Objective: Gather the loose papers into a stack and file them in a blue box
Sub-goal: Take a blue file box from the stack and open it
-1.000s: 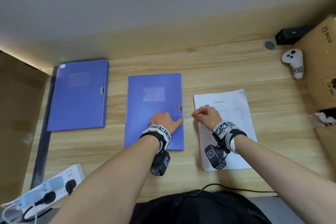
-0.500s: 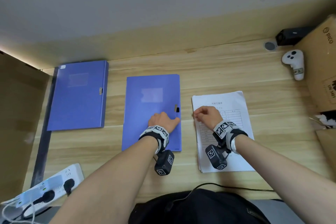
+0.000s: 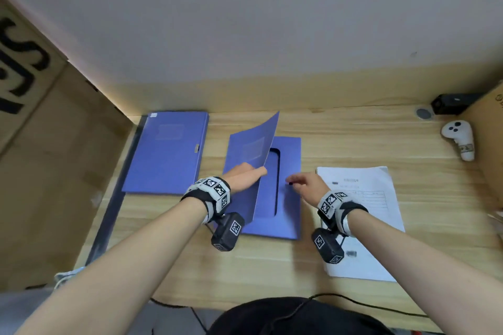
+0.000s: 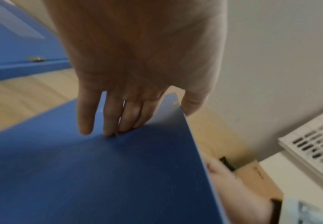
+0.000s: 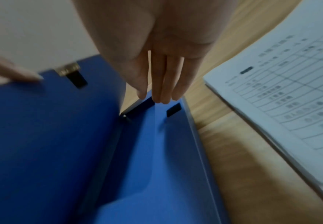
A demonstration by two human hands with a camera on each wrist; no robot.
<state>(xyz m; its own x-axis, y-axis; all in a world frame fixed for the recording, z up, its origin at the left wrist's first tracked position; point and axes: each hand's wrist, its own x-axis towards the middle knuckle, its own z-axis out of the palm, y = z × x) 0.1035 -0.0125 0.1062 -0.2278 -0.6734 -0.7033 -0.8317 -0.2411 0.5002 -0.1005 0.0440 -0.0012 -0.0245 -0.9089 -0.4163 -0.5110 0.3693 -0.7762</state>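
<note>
The middle blue box lies on the wooden desk with its lid raised about halfway. My left hand pinches the lid's free edge, fingers on the outer face and thumb behind it. My right hand is flat, its fingertips touching the box's inner flap beside a black fastener patch. The stack of printed papers lies to the right of the box, untouched.
A second, closed blue box lies at the left. Cardboard boxes wall in the left side, and another stands at the right. A white controller and a black device sit at the back right. A cable runs along the front edge.
My left hand has lifted the lid from flat to half raised. My right hand has moved left off the papers onto the box's inner flap.
</note>
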